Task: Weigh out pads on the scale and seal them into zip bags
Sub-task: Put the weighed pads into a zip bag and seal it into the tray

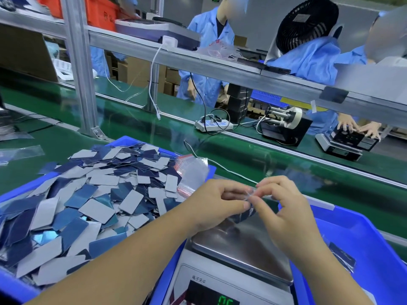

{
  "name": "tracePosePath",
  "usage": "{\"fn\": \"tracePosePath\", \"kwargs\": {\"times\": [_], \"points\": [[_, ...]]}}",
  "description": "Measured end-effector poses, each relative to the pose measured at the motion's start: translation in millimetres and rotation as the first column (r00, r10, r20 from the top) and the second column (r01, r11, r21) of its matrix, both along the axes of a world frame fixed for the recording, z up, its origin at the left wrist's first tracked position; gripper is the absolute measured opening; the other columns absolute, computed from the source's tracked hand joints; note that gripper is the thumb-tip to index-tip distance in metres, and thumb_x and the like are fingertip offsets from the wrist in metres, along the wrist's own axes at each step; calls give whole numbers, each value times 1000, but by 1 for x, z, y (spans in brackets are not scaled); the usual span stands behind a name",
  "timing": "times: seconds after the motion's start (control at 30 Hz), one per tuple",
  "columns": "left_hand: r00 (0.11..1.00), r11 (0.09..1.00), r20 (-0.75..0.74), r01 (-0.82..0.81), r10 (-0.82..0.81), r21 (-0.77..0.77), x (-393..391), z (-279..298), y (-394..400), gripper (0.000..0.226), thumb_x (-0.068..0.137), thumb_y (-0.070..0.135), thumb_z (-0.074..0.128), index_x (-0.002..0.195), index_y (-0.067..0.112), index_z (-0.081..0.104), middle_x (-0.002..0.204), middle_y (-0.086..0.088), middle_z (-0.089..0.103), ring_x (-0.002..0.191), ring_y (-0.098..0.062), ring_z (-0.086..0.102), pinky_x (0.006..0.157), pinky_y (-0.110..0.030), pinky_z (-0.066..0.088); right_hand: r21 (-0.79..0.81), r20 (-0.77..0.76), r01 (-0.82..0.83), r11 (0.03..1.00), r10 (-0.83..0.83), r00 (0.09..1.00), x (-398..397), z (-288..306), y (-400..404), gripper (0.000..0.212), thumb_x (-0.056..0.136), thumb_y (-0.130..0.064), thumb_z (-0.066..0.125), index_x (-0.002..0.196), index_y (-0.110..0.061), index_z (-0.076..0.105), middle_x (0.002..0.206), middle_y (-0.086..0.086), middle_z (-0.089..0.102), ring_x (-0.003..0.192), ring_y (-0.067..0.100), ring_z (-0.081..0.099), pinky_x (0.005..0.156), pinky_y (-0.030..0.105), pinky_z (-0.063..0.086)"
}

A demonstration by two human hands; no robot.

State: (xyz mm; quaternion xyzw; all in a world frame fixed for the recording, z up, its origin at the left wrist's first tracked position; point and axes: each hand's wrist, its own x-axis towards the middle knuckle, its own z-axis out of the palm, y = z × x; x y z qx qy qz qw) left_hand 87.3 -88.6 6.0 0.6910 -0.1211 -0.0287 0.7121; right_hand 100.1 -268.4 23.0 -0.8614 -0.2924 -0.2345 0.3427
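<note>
Nearest you, the scale [237, 256] shows green digits, its steel pan bare. Just above the pan, your left hand [217, 203] and right hand [284, 208] pinch the top edge of a small clear zip bag [246, 213] holding dark pads. At right, a blue bin [361, 236] holds a filled bag [342, 256]. At left, a blue tray [13, 287] brims with loose grey and blue pads [94, 194], with empty zip bags [192, 172] at its far edge. Beyond lies the green conveyor belt [242, 155].
</note>
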Motion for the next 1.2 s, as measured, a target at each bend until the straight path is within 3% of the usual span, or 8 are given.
{"fn": "tracePosePath", "kwargs": {"times": [0.13, 0.27, 0.47, 0.67, 0.8, 0.93, 1.03, 1.2], "points": [[999, 998, 37, -23, 21, 60, -2, 2, -1, 23, 91, 2, 69, 103, 21, 75, 88, 8, 77, 90, -3, 70, 83, -19, 54, 25, -145, -58, 998, 61, 988, -1, 1, -1, 24, 87, -17, 74, 74, -36, 65, 98, -17, 58, 101, 7, 58, 80, 21, 44], [996, 990, 44, -75, 81, -119, 0, 6, 2, 24, 92, -5, 63, 104, 12, 74, 98, -8, 78, 92, -21, 74, 83, -29, 58, 118, -199, -95, 989, 117, 973, -4, 8, -3, 17, 82, -23, 75, 88, -38, 68, 103, -16, 62, 102, 10, 60, 77, 17, 46], [1000, 954, -14, -15, 11, -299, 0, 4, 3, 21, 92, -6, 62, 100, 11, 72, 83, -2, 76, 75, -14, 71, 71, -24, 56, 201, -264, -36, 979, 90, 960, -2, 8, -5, 29, 80, -5, 79, 82, -33, 70, 79, -9, 70, 73, 13, 64, 66, 18, 48], [996, 982, 18, -87, 91, -167, 4, 4, 6, 21, 75, 17, 72, 95, 18, 76, 87, 2, 76, 81, -8, 69, 79, -21, 54, 219, -75, -20, 976, 37, 996, -3, 11, -6, 33, 77, 0, 80, 74, -31, 70, 77, -6, 64, 72, 16, 60, 64, 17, 44], [988, 989, 63, -142, 139, 47, 5, 1, 8, 20, 88, 4, 70, 90, 22, 79, 86, 2, 78, 79, -3, 68, 80, -20, 52, 136, -203, -82, 987, 109, 973, -2, 8, -5, 34, 76, 2, 80, 69, -30, 71, 84, -9, 64, 72, 14, 58, 64, 17, 43], [991, 991, -52, -126, 123, -48, 6, 2, 10, 16, 79, 18, 76, 94, 13, 80, 89, -9, 78, 81, -16, 69, 85, -33, 58, 182, -265, -61, 981, 108, 958, 0, 9, -7, 31, 78, -3, 79, 69, -32, 71, 78, -8, 62, 68, 13, 55, 62, 20, 43], [991, 994, -77, -107, 105, -25, 7, 1, 11, 11, 87, 9, 74, 97, 8, 79, 82, -5, 76, 74, -14, 68, 79, -32, 59, 132, -315, -56, 990, 96, 944, 1, 8, -8, 28, 79, -8, 80, 72, -34, 72, 73, -9, 63, 66, 13, 56, 62, 19, 44], [990, 990, -130, -70, 54, -121, 1, 4, 7, 12, 91, 0, 67, 94, 5, 78, 103, -18, 75, 94, -26, 72, 90, -37, 59, 151, -327, -26, 988, 75, 942, 0, 9, -10, 25, 81, -10, 79, 77, -34, 72, 73, -9, 69, 67, 9, 62, 64, 20, 48]]}}
